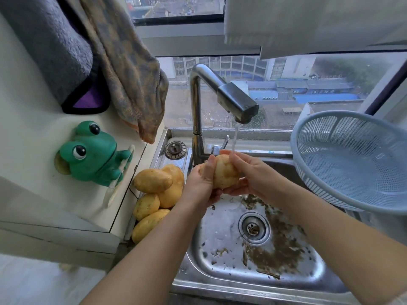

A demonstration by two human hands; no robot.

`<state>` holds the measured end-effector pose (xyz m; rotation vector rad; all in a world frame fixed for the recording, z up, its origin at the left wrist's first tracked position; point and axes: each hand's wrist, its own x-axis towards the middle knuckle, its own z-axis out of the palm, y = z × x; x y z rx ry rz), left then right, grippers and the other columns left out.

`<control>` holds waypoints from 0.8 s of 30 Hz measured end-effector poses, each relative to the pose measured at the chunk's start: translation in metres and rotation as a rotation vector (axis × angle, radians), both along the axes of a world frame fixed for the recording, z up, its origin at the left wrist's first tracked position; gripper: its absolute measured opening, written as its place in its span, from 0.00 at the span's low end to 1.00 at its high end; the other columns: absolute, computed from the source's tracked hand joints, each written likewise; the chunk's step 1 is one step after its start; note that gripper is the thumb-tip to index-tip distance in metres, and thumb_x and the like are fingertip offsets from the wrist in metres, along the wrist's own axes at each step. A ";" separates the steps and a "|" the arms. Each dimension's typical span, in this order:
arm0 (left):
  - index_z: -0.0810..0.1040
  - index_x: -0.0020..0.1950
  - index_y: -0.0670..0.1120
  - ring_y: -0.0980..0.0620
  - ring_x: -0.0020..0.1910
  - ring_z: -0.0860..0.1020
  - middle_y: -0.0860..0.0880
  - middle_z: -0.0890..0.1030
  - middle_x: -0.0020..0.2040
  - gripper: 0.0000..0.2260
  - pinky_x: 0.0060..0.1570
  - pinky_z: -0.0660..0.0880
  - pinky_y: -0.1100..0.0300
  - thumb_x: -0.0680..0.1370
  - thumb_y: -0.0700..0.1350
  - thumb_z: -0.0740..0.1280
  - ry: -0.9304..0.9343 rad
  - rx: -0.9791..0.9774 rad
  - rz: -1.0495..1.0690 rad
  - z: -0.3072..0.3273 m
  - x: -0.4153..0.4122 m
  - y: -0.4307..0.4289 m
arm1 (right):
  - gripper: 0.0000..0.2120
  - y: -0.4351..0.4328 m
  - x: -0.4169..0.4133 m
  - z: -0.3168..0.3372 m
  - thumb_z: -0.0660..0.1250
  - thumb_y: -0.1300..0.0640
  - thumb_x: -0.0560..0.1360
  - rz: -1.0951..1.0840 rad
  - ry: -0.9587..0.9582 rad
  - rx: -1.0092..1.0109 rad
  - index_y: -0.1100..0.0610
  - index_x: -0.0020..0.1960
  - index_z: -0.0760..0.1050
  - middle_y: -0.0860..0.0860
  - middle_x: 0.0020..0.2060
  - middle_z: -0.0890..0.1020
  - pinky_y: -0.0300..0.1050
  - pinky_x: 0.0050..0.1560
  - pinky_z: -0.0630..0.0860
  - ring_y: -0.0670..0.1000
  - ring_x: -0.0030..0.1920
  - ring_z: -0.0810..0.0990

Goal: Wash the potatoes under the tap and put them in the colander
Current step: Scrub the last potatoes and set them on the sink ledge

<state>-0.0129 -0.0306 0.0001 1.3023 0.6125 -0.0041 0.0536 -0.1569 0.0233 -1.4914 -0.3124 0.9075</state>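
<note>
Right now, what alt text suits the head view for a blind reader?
Left hand and right hand hold one potato under the running tap over a steel sink. More potatoes lie piled at left; an empty blue colander sits at right.

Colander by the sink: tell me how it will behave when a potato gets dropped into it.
The colander looks like thin perforated plastic, so it is probably light and slightly flexible. It sits tilted at the right edge of the sink, so dropping the potato in might rock or shift it.
</note>
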 end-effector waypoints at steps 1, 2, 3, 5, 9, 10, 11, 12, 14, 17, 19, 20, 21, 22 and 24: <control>0.75 0.53 0.48 0.56 0.23 0.71 0.47 0.75 0.34 0.21 0.23 0.70 0.65 0.78 0.65 0.58 0.014 -0.036 -0.008 0.000 0.000 0.000 | 0.13 -0.002 0.001 0.000 0.58 0.47 0.80 0.030 -0.016 -0.010 0.42 0.63 0.73 0.54 0.50 0.80 0.49 0.43 0.82 0.54 0.36 0.82; 0.75 0.52 0.49 0.56 0.23 0.70 0.48 0.74 0.32 0.20 0.22 0.70 0.66 0.78 0.65 0.58 0.024 -0.069 -0.011 0.001 -0.001 0.000 | 0.14 -0.003 0.001 0.002 0.58 0.48 0.80 0.050 -0.035 -0.018 0.42 0.64 0.72 0.54 0.50 0.80 0.49 0.44 0.81 0.53 0.35 0.82; 0.75 0.51 0.49 0.56 0.22 0.70 0.48 0.74 0.31 0.20 0.22 0.70 0.66 0.78 0.65 0.58 0.033 -0.101 -0.012 0.001 -0.001 0.000 | 0.14 -0.003 0.000 0.002 0.58 0.49 0.80 0.057 -0.060 -0.025 0.43 0.66 0.71 0.54 0.49 0.80 0.50 0.43 0.81 0.53 0.34 0.81; 0.75 0.50 0.48 0.56 0.22 0.70 0.48 0.73 0.29 0.20 0.21 0.70 0.67 0.78 0.65 0.58 0.068 -0.160 -0.008 0.003 -0.002 -0.002 | 0.16 -0.001 -0.003 0.003 0.59 0.49 0.80 0.051 -0.141 -0.055 0.46 0.68 0.69 0.54 0.46 0.79 0.48 0.40 0.80 0.52 0.33 0.80; 0.77 0.50 0.46 0.56 0.23 0.69 0.50 0.73 0.25 0.22 0.21 0.70 0.67 0.78 0.64 0.59 0.115 -0.213 0.012 0.006 0.000 -0.009 | 0.26 0.007 -0.007 -0.010 0.64 0.44 0.77 0.041 -0.580 -0.380 0.52 0.71 0.62 0.54 0.54 0.78 0.51 0.47 0.79 0.54 0.47 0.80; 0.77 0.49 0.45 0.56 0.23 0.69 0.50 0.73 0.24 0.23 0.21 0.70 0.67 0.78 0.64 0.59 0.129 -0.229 0.010 0.006 0.001 -0.011 | 0.27 0.007 -0.006 -0.013 0.64 0.42 0.76 0.024 -0.687 -0.442 0.51 0.70 0.62 0.53 0.56 0.78 0.53 0.53 0.77 0.55 0.52 0.80; 0.77 0.47 0.44 0.56 0.23 0.68 0.50 0.72 0.24 0.24 0.21 0.70 0.68 0.78 0.65 0.58 0.149 -0.260 0.003 0.007 0.002 -0.013 | 0.27 0.006 -0.005 -0.014 0.65 0.40 0.75 0.009 -0.767 -0.463 0.50 0.69 0.63 0.51 0.56 0.78 0.53 0.55 0.76 0.54 0.54 0.79; 0.77 0.44 0.44 0.56 0.22 0.68 0.50 0.71 0.23 0.25 0.20 0.69 0.68 0.78 0.65 0.58 0.174 -0.304 -0.009 0.008 0.002 -0.014 | 0.26 0.004 -0.005 -0.013 0.65 0.38 0.74 0.004 -0.838 -0.454 0.48 0.67 0.65 0.50 0.56 0.79 0.52 0.55 0.76 0.53 0.55 0.79; 0.76 0.40 0.44 0.58 0.20 0.68 0.50 0.71 0.24 0.26 0.20 0.69 0.69 0.76 0.67 0.59 0.231 -0.416 -0.038 0.010 0.001 -0.016 | 0.27 0.001 -0.002 -0.010 0.64 0.36 0.71 0.019 -0.977 -0.400 0.48 0.64 0.70 0.48 0.55 0.80 0.48 0.57 0.74 0.50 0.57 0.76; 0.76 0.42 0.43 0.59 0.20 0.69 0.49 0.73 0.26 0.27 0.19 0.69 0.69 0.74 0.68 0.60 0.276 -0.517 -0.019 0.009 0.000 -0.021 | 0.18 0.005 0.002 -0.014 0.65 0.44 0.70 -0.012 -0.958 -0.221 0.55 0.53 0.79 0.49 0.46 0.82 0.47 0.53 0.77 0.49 0.49 0.79; 0.76 0.44 0.43 0.59 0.19 0.67 0.50 0.72 0.25 0.28 0.18 0.68 0.69 0.73 0.69 0.61 0.271 -0.486 0.030 0.007 0.003 -0.023 | 0.14 0.015 0.002 -0.018 0.64 0.49 0.71 -0.167 -0.832 -0.161 0.58 0.46 0.80 0.53 0.39 0.83 0.51 0.47 0.78 0.52 0.42 0.81; 0.76 0.44 0.43 0.59 0.19 0.67 0.50 0.72 0.25 0.27 0.18 0.68 0.69 0.73 0.69 0.61 0.254 -0.456 0.049 0.007 0.004 -0.024 | 0.14 0.020 0.001 -0.019 0.63 0.51 0.73 -0.244 -0.781 -0.164 0.60 0.44 0.80 0.55 0.37 0.83 0.52 0.45 0.78 0.53 0.41 0.81; 0.75 0.44 0.44 0.59 0.19 0.66 0.50 0.71 0.25 0.26 0.18 0.68 0.69 0.74 0.69 0.61 0.231 -0.429 0.063 0.006 0.006 -0.024 | 0.13 0.025 0.001 -0.019 0.62 0.52 0.75 -0.305 -0.727 -0.170 0.61 0.43 0.80 0.56 0.36 0.82 0.52 0.45 0.78 0.54 0.41 0.81; 0.75 0.44 0.44 0.59 0.19 0.66 0.51 0.71 0.24 0.25 0.18 0.67 0.69 0.75 0.68 0.61 0.210 -0.408 0.077 0.006 0.007 -0.024 | 0.13 0.029 0.001 -0.018 0.61 0.55 0.78 -0.346 -0.664 -0.167 0.60 0.41 0.80 0.55 0.36 0.82 0.52 0.45 0.79 0.54 0.41 0.81; 0.74 0.45 0.44 0.59 0.19 0.66 0.50 0.72 0.25 0.24 0.18 0.67 0.69 0.77 0.66 0.59 0.182 -0.371 0.093 0.003 0.006 -0.023 | 0.16 0.033 0.000 -0.016 0.59 0.56 0.81 -0.388 -0.529 -0.146 0.55 0.38 0.80 0.52 0.36 0.82 0.51 0.47 0.80 0.54 0.43 0.81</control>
